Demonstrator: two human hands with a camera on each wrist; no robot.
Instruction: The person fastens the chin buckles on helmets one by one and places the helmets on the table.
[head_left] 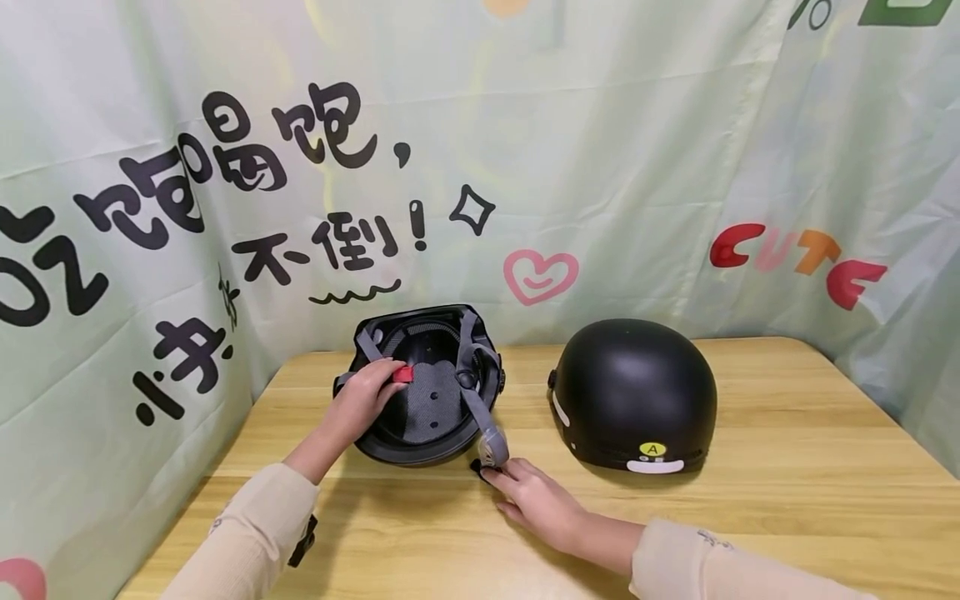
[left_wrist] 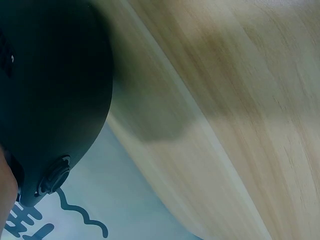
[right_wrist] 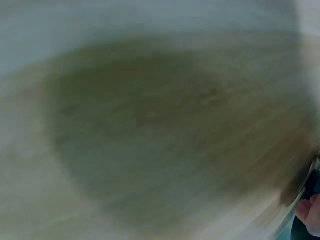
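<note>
A black helmet (head_left: pixel 416 454) lies upturned on the wooden table, its padded inside facing up. My left hand (head_left: pixel 360 404) reaches over its left rim and pinches a small red buckle piece (head_left: pixel 403 374) above the lining. A grey chin strap (head_left: pixel 480 414) runs from the helmet's right side out over the rim. My right hand (head_left: pixel 536 504) pinches that strap's end near a small black buckle part (head_left: pixel 477 468), low beside the helmet. In the left wrist view the helmet's dark shell (left_wrist: pixel 55 90) fills the left side. The right wrist view catches only a bit of fingers (right_wrist: pixel 311 216) at its edge.
A second black helmet (head_left: pixel 637 392) with a yellow "A" sticker sits dome up on the right of the table (head_left: pixel 810 433). By the left sleeve lies a black strap piece (head_left: pixel 303 543). A printed cloth (head_left: pixel 630 167) hangs behind the table.
</note>
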